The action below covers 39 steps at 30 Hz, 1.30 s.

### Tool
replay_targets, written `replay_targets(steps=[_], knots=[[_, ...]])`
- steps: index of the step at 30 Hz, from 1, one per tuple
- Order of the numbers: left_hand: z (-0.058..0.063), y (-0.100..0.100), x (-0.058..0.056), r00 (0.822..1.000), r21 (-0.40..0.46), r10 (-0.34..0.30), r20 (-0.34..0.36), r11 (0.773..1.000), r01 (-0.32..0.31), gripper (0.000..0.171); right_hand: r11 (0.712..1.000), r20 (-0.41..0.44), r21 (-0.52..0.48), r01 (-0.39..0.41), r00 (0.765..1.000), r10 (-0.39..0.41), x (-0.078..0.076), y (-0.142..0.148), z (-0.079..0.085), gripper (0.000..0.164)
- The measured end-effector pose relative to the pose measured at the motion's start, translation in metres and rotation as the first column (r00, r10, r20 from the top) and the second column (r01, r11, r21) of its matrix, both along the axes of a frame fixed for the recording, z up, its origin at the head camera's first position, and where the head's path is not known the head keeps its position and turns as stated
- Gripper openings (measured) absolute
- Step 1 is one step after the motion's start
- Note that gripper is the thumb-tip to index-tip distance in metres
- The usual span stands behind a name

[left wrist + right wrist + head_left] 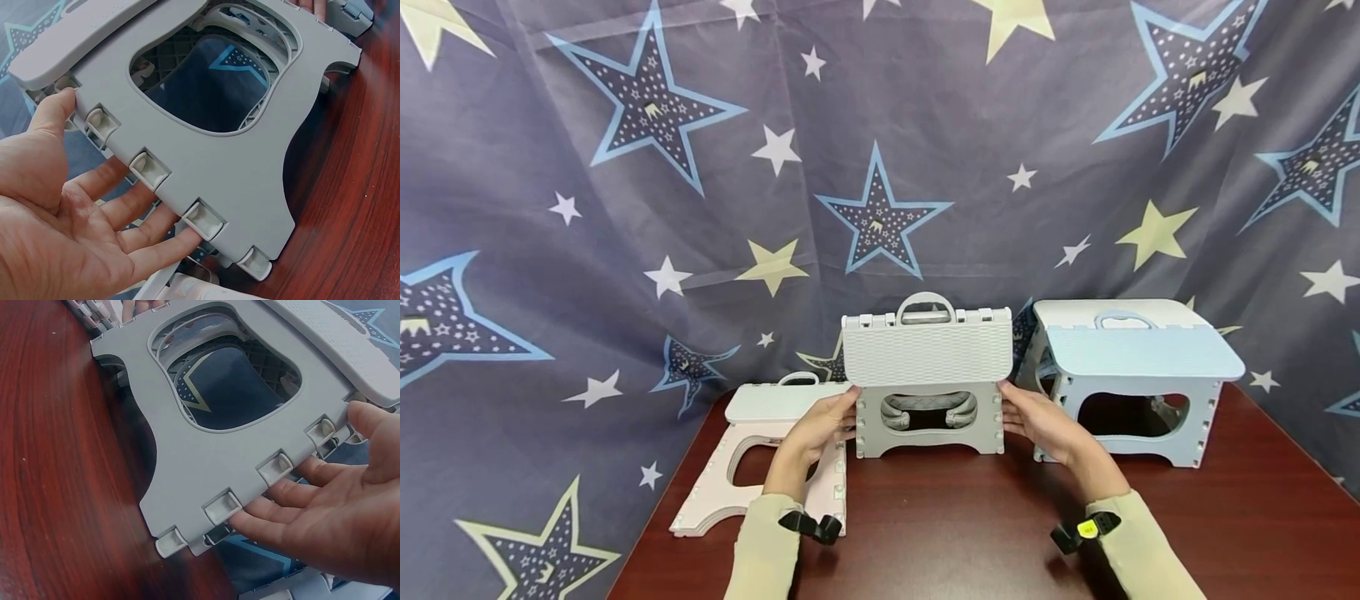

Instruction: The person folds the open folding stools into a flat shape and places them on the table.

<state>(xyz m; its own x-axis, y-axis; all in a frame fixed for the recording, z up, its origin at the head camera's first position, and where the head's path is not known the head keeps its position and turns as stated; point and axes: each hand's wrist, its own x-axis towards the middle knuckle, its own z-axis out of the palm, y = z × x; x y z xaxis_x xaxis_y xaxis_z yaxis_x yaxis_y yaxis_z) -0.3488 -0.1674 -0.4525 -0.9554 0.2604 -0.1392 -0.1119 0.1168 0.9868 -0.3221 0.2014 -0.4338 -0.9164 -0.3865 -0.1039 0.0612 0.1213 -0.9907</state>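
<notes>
A pale grey folding step stool (925, 354) stands upright in the middle of the table, with a woven-textured seat and a carrying loop on top. My left hand (823, 421) grips its left side below the seat. In the left wrist view the thumb (56, 112) rests near the upper corner, and the other fingers lie along the hinged edge, tips partly hidden behind the panel. Mirroring it, my right hand (1037, 417) holds the right side, its thumb (369, 415) just under the seat. Through the oval opening in the stool's panel (187, 450), the starred cloth shows.
To the left, a white-and-pink folding stool (835, 500) leans back, partly behind my left forearm. A light blue and white stool (1150, 358) stands unfolded at the right. The dark red wooden table (955, 533) meets a starred curtain (760, 217) behind.
</notes>
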Motion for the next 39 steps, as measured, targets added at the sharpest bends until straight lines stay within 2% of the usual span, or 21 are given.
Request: replay_targets(steps=[13, 22, 26, 32, 39], knots=[[-0.001, -0.004, -0.001, 0.998, 0.015, -0.054, -0.018, 0.998, 0.054, 0.060, 1.000, 0.019, -0.016, 0.006, 1.000, -0.006, 0.001, 0.001, 0.000, 0.068], [0.003, -0.002, 0.001, 1.000, 0.046, -0.029, -0.012, 0.999, 0.029, 0.044, 0.998, 0.045, -0.050, 0.025, 0.999, -0.023, 0.001, -0.001, 0.005, 0.055], [0.004, -0.005, 0.001, 0.999, 0.050, -0.041, -0.010, 0.998, 0.042, 0.036, 0.998, 0.048, -0.061, 0.018, 0.999, -0.015, 0.002, 0.000, 0.006, 0.049], [0.003, -0.011, 0.000, 0.993, 0.057, -0.120, -0.021, 0.991, 0.121, 0.027, 0.996, 0.047, -0.086, -0.014, 0.999, 0.018, 0.005, 0.001, 0.007, 0.036], [0.004, -0.015, 0.002, 0.983, 0.075, -0.181, -0.032, 0.980, 0.183, 0.035, 0.995, 0.053, -0.090, -0.039, 0.998, 0.044, 0.005, 0.004, 0.008, 0.028]])
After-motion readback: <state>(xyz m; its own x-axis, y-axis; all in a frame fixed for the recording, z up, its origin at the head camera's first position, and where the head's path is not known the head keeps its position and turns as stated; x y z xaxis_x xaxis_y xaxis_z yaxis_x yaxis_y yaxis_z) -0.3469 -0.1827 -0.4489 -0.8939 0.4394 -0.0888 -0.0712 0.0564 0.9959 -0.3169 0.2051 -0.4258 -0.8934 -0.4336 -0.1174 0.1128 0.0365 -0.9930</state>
